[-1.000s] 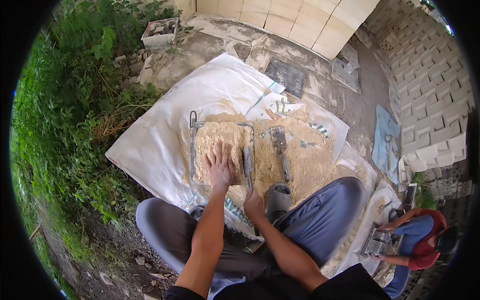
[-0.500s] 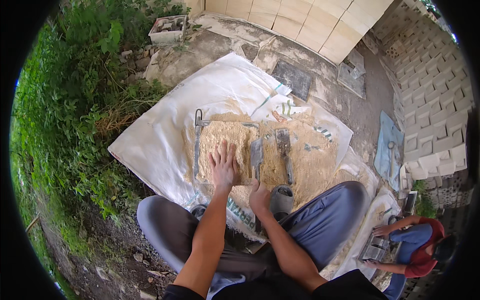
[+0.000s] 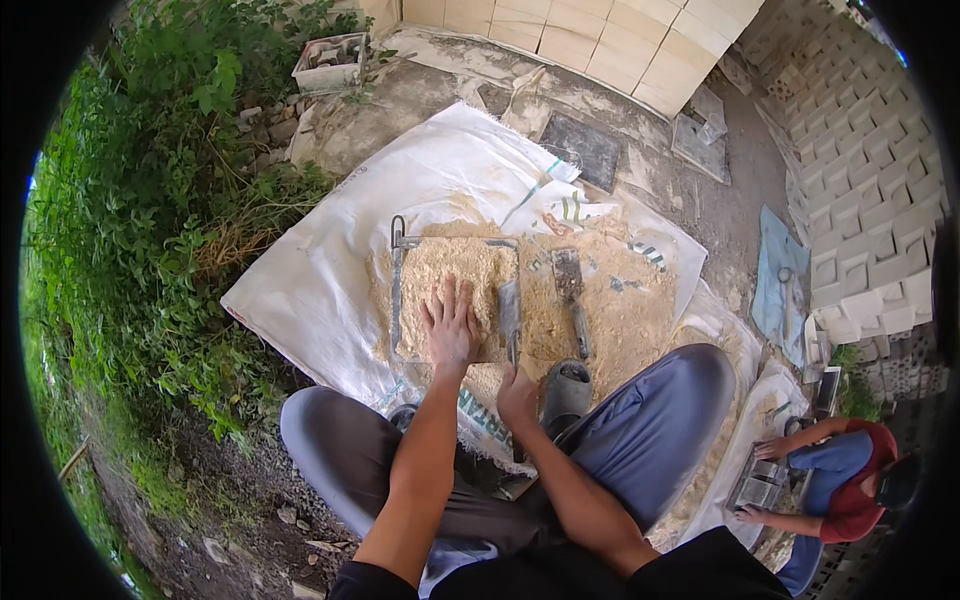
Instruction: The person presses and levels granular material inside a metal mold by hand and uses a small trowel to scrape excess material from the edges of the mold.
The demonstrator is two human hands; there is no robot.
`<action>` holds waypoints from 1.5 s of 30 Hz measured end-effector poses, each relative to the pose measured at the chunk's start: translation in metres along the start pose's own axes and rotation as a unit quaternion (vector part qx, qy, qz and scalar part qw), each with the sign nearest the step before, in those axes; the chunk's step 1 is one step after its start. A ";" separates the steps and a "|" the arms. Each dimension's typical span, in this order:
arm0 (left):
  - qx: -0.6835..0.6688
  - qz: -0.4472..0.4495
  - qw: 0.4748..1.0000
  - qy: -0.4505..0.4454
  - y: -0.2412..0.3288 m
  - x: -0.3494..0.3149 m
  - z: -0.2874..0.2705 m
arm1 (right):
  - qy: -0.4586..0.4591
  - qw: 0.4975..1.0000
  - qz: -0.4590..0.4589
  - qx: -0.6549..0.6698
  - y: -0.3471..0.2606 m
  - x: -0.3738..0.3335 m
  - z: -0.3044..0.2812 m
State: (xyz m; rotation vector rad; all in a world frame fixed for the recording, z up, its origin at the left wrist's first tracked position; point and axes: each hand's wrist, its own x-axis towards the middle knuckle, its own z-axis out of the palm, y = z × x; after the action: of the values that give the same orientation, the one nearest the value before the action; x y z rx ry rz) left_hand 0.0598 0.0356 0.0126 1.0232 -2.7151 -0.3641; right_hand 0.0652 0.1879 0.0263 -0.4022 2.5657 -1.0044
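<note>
Pale, crumbly sand-like mix (image 3: 440,262) fills a rectangular metal mould frame (image 3: 396,300) with a wire loop at its far left corner. My left hand (image 3: 452,328) lies flat on the mix, fingers spread, with nothing in it. To its right, my right hand (image 3: 517,397) is wrapped round the handle of a trowel (image 3: 509,308). The trowel's flat blade rests along the frame's right side, against the mix. Another trowel (image 3: 567,276), dusted with mix, lies on loose material further right, untouched.
White woven sacking (image 3: 330,255) spreads beneath the frame. Green plants (image 3: 150,220) border the left. Dark slabs (image 3: 580,150) lie beyond the sacking. Stacked pale blocks (image 3: 870,200) and a blue sheet (image 3: 780,285) are at right. A person in red (image 3: 855,485) works at a mould, lower right.
The trowel blade has shifted slightly left and nearer, and my right hand's grip has turned a little. My left hand stays pressed on the mix. The view has tilted slightly.
</note>
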 end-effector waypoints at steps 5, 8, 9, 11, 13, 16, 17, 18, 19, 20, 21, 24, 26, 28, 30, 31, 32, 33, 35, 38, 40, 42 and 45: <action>0.010 0.002 1.000 0.010 -0.002 -0.001 -0.002 | 0.108 0.985 -0.053 0.127 -0.067 0.010 -0.041; 0.000 0.021 0.999 0.032 0.002 0.006 -0.007 | 0.113 0.984 -0.047 0.132 -0.029 0.000 -0.009; -0.003 0.020 0.999 0.028 -0.001 0.004 -0.003 | 0.041 0.997 0.001 0.067 -0.005 -0.007 0.007; 0.009 0.014 1.000 0.021 -0.006 0.003 0.007 | 0.000 0.999 0.006 0.035 0.015 -0.006 0.011; 0.008 0.023 0.999 0.027 -0.004 0.003 0.010 | -0.036 0.999 0.018 0.001 0.013 0.005 0.012; -0.017 0.055 0.998 0.026 -0.002 0.001 0.009 | 0.061 0.997 0.007 0.055 -0.005 0.017 0.003; -0.010 0.088 0.996 0.017 -0.006 0.001 0.009 | 0.105 0.992 -0.005 0.065 -0.019 0.018 -0.001; -0.006 0.120 0.993 0.004 -0.004 -0.002 0.005 | 0.149 0.986 -0.014 0.072 -0.030 0.018 -0.008; 0.003 0.148 0.989 0.016 -0.006 -0.001 0.000 | 0.146 0.987 -0.012 0.071 -0.042 0.018 -0.015; 0.003 0.145 0.989 0.011 -0.006 0.000 -0.007 | 0.123 0.990 0.001 0.074 -0.055 0.015 -0.026; -0.027 0.135 0.990 -0.008 -0.003 0.004 -0.011 | 0.104 0.991 0.015 0.078 -0.060 0.013 -0.034; -0.094 0.135 0.986 0.019 0.002 0.005 -0.003 | 0.021 0.998 0.057 0.024 -0.005 0.006 0.005; -0.059 -0.099 0.990 0.084 0.009 0.001 -0.003 | 0.003 0.997 0.073 -0.008 0.002 0.005 0.009; -0.068 -0.119 0.984 0.114 0.007 0.008 0.005 | 0.003 0.998 0.037 0.043 0.007 0.011 0.005; 0.004 0.051 0.996 0.076 -0.007 0.002 0.007 | 0.036 0.998 0.019 0.056 -0.025 0.011 -0.011; -0.001 0.102 0.994 0.039 -0.009 0.003 0.005 | 0.077 0.994 0.001 0.072 -0.044 0.014 -0.022; -0.002 0.099 0.994 0.036 -0.006 0.005 0.004 | 0.074 0.995 0.003 0.069 -0.056 0.020 -0.032; -0.045 0.125 0.991 0.014 -0.007 0.005 0.003 | 0.102 0.989 -0.033 0.103 -0.065 0.025 -0.040; -0.172 0.134 0.976 0.019 -0.009 0.006 0.000 | 0.142 0.980 -0.085 0.108 -0.063 0.026 -0.038; -0.062 -0.028 0.991 0.113 0.012 0.009 -0.001 | 0.124 0.987 -0.075 0.076 -0.014 0.006 -0.010; -0.064 -0.073 0.983 0.156 0.010 0.008 0.008 | 0.034 0.999 0.019 -0.027 0.019 0.000 0.010; -0.044 -0.076 0.989 0.116 0.007 0.004 0.010 | -0.040 0.997 0.066 -0.004 0.010 0.002 0.000; -0.053 0.026 0.995 0.083 -0.001 0.003 0.005 | 0.033 0.998 0.016 0.044 -0.026 0.012 -0.023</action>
State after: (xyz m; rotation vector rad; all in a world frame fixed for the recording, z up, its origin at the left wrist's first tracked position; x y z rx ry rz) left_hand 0.0571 0.0335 0.0081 0.9091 -2.5410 -0.3915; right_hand 0.0486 0.1783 0.0577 -0.3095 2.5652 -1.1320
